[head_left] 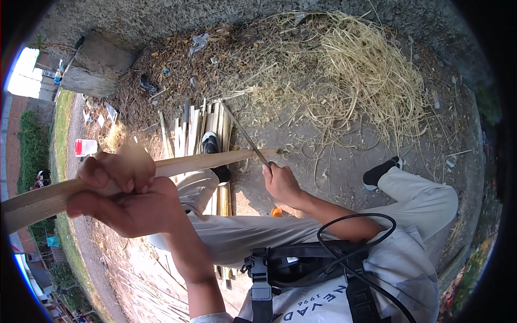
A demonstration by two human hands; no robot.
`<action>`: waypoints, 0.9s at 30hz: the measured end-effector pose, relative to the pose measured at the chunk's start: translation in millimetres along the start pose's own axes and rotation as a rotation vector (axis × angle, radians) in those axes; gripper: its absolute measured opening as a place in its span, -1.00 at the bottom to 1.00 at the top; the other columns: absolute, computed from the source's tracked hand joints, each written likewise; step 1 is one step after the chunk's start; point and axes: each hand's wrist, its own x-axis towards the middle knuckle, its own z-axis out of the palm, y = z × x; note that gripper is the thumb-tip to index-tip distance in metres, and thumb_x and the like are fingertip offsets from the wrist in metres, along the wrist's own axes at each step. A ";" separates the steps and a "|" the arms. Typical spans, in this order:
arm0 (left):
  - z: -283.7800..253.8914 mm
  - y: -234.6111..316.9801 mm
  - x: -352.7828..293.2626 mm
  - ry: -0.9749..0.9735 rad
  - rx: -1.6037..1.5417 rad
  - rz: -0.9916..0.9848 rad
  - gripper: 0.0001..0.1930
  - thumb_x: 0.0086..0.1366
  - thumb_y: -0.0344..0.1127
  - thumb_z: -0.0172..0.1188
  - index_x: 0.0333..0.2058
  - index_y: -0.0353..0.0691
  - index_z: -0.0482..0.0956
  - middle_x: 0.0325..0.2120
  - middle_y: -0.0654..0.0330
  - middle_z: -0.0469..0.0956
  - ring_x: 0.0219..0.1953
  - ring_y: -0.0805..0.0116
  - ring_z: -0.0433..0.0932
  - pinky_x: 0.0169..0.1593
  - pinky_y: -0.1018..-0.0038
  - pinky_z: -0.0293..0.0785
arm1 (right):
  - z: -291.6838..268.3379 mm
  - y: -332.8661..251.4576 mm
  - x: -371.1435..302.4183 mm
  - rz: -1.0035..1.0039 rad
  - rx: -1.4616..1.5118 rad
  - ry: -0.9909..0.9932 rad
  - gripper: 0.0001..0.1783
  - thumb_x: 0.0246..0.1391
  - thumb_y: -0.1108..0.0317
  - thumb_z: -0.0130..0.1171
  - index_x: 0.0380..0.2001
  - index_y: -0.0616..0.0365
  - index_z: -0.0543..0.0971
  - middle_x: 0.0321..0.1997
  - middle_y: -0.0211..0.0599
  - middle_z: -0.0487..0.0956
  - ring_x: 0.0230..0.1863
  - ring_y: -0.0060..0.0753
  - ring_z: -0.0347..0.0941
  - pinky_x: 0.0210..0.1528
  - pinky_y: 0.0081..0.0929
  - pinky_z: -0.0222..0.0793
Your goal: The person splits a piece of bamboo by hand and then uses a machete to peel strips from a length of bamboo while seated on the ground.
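A long, pale bamboo strip [202, 161] runs from the left edge to the middle of the view. My left hand [126, 196] is wrapped round it, fingers closed over the top and thumb underneath. My right hand [283, 185] grips a long, narrow knife [242, 131], whose dark blade points up and to the left. The blade crosses the strip close to its far end; whether its edge bites into the strip is too small to tell. The knife's handle is mostly hidden in my fist.
Several flat strips [191, 129] lie on the ground under my shoe [211, 142]. Curly shavings [371, 70] are heaped at the upper right, near a rough wall [226, 12]. A red-and-white container [86, 147] stands at the left. A black cable [344, 216] loops over my right forearm.
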 end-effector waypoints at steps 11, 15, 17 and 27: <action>-15.4 0.5 4.0 -0.258 -0.034 -0.037 -0.43 0.37 0.25 -0.37 -0.38 -0.16 0.33 -0.69 0.38 0.15 -0.73 0.59 0.07 -0.68 0.63 -0.03 | 12.2 44.8 3.8 0.038 0.075 -0.028 -0.62 0.22 0.22 -0.08 -0.51 0.31 0.49 -0.69 0.03 0.46 -0.59 0.12 0.44 -0.51 -0.12 0.29; -26.0 -7.6 4.9 -0.187 -0.067 -0.023 -0.48 0.37 0.21 -0.29 -0.43 -0.15 0.33 -0.73 0.37 0.11 -0.75 0.59 -0.03 -0.68 0.58 -0.12 | -1.8 45.8 23.8 0.202 0.011 -0.136 -0.64 0.21 0.23 -0.07 -0.49 0.32 0.50 -0.68 -0.01 0.47 -0.61 -0.01 0.46 -0.51 -0.20 0.29; -30.5 -2.6 4.0 -0.374 -0.114 -0.054 -0.45 0.39 0.22 -0.39 -0.37 -0.17 0.33 -0.70 0.37 0.10 -0.73 0.58 -0.01 -0.67 0.57 -0.06 | -12.7 13.4 13.2 0.239 0.093 -0.177 -0.64 0.21 0.23 -0.08 -0.48 0.31 0.51 -0.69 -0.02 0.47 -0.61 -0.05 0.46 -0.51 -0.20 0.29; -24.0 4.1 -12.8 -0.381 -0.197 -0.064 -0.44 0.39 0.20 -0.36 -0.39 -0.21 0.36 -0.74 0.37 0.03 -0.74 0.57 -0.07 -0.67 0.55 -0.08 | -13.3 37.9 17.9 0.326 -0.033 -0.227 -0.65 0.19 0.25 -0.11 -0.47 0.32 0.51 -0.70 -0.09 0.47 -0.65 -0.08 0.48 -0.54 -0.24 0.32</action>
